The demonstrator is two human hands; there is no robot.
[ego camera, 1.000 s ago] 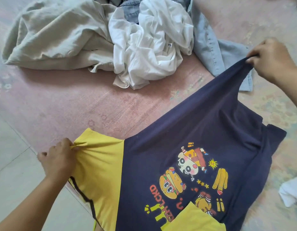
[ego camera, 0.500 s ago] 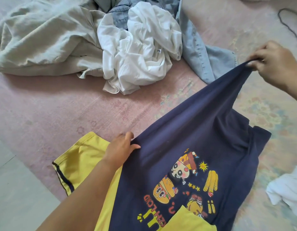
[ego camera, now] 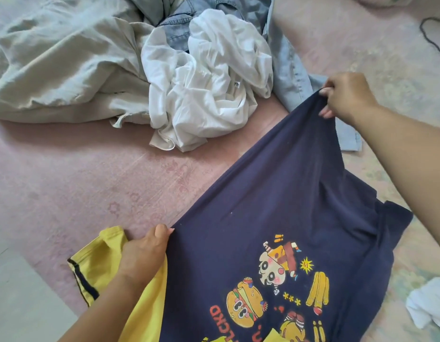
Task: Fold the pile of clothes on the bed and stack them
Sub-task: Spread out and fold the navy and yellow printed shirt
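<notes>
A navy T-shirt (ego camera: 275,198) with yellow sleeves and a cartoon print lies stretched across the pink bed cover (ego camera: 90,188). My right hand (ego camera: 347,95) pinches its hem corner at the upper right, lifted off the bed. My left hand (ego camera: 145,255) grips the shirt's edge where the yellow sleeve (ego camera: 98,270) meets the navy body. Behind lies the unfolded pile: a beige garment (ego camera: 61,70), a crumpled white shirt (ego camera: 209,90) and a light denim piece (ego camera: 293,70).
A white cloth (ego camera: 428,307) lies at the right edge. A dark cord (ego camera: 433,38) curls at the top right. The bed's edge runs diagonally at the lower left, with pale floor (ego camera: 19,304) beyond it.
My left hand let go of the sleeve end and moved right to the sleeve seam, where it now grips the shirt's edge. My right hand keeps its pinch on the hem.
</notes>
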